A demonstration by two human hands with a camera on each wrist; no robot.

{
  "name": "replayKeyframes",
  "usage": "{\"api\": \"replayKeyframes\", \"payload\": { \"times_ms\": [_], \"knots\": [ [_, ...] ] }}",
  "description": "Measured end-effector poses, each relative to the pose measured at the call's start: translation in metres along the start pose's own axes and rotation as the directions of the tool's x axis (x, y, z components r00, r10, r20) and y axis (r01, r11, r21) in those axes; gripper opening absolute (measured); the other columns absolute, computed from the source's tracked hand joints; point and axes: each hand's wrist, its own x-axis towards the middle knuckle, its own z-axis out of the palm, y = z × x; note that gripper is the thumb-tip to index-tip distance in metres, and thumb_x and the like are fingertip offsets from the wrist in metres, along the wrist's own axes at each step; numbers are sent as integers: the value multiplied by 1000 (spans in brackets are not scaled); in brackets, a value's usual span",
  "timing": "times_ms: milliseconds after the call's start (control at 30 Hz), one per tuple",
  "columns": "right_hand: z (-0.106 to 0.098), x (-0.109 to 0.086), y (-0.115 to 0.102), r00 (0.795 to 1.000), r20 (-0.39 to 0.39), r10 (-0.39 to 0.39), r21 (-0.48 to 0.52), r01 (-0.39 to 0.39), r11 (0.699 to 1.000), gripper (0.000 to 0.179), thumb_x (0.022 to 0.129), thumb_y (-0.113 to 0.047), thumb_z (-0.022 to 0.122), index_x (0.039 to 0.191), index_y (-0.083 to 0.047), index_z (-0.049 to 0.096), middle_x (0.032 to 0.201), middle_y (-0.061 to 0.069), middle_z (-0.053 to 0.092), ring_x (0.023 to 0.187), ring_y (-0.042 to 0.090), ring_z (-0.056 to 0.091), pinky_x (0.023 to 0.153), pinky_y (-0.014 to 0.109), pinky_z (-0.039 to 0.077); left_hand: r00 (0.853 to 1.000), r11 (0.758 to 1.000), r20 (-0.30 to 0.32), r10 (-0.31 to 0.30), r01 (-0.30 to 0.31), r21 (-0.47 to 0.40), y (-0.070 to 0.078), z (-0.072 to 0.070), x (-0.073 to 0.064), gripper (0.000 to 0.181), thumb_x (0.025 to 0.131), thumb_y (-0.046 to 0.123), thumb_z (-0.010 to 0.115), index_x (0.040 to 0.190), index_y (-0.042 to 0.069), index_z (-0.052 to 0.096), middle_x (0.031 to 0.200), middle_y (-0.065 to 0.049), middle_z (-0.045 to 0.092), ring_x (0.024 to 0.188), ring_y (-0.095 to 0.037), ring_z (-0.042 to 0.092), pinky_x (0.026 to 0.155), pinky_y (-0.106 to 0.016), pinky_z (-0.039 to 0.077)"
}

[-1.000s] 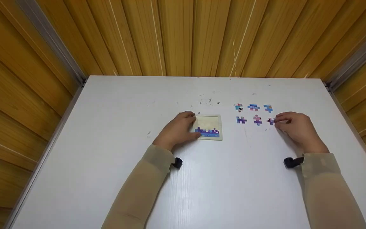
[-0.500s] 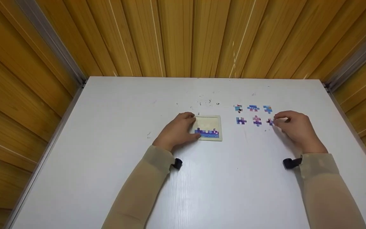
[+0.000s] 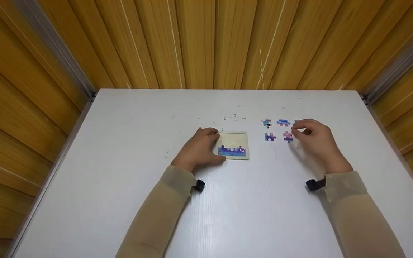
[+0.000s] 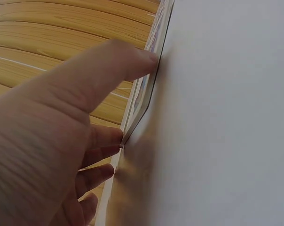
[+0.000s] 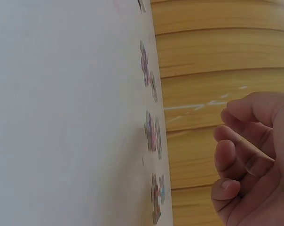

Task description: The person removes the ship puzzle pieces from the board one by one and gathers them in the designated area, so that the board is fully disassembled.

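Note:
A small square puzzle tray (image 3: 247,145) lies mid-table in the head view, with blue and purple pieces (image 3: 232,151) fitted along its near side. My left hand (image 3: 201,148) holds the tray by its left side, thumb at the near edge and fingertips at the far corner. Above the loose pieces hovers my right hand (image 3: 316,143), its fingers loosely curled. The right wrist view shows nothing between thumb and fingers. Near those fingertips lies a pink and purple puzzle piece (image 3: 288,137); this hand hides part of the right-hand pieces in the head view.
Other loose pieces form two rows: a purple piece (image 3: 270,137), a teal one (image 3: 266,123) and a blue one (image 3: 283,123). Small dark marks dot the white table (image 3: 138,125) beyond the tray. A yellow slatted wall (image 3: 192,43) rises behind its far edge.
My right hand has left the near-right loose piece and moved left and up over the pieces. The left hand stays on the tray. The head view has shifted slightly.

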Motion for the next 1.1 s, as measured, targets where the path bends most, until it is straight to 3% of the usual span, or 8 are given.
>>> {"api": "replayKeyframes", "payload": {
  "times_ms": [133,300,533,733,967,1100],
  "knots": [
    [12,3,-15,997,2,-81,28,81,996,29,110,-25,76,130,-6,83,151,14,70,118,27,62,86,4,45,1000,1000,-2,-7,7,-1,-1,4,1,96,86,50,97,164,8,59,176,-4,51,173,-31,35,147,-44,18],
    [22,7,-32,987,-15,-162,52,163,985,24,108,-18,77,124,-3,84,145,15,72,109,21,63,81,6,48,1000,1000,5,-9,9,-1,-1,7,4,96,86,50,96,164,9,60,176,-4,50,173,-31,35,147,-44,17],
    [32,9,-70,985,-8,-172,109,171,979,21,109,-19,76,123,-6,84,145,9,72,112,24,63,85,10,50,1000,1000,-2,-10,10,7,-1,6,8,97,86,50,97,165,9,59,175,-4,51,172,-29,37,147,-42,17],
    [39,8,-97,975,-30,-219,159,221,962,16,109,-18,76,118,-9,85,142,6,73,105,22,63,82,15,53,1000,1000,-2,-8,8,14,1,7,11,97,86,52,97,164,9,60,175,-5,51,172,-30,38,147,-42,17],
    [46,5,-113,973,-44,-229,232,232,945,16,108,-16,75,119,-9,85,141,7,74,92,23,62,71,18,53,1000,1000,-14,3,-2,13,7,6,13,94,85,50,98,161,7,62,172,-6,54,170,-32,41,147,-43,19],
    [49,1,-116,975,-39,-220,240,223,945,18,109,-16,74,124,-11,84,139,7,74,91,22,59,72,19,52,1000,1000,-7,-17,17,3,10,5,14,94,85,50,98,162,9,62,173,-5,53,171,-32,40,146,-44,20]
  ]
}}
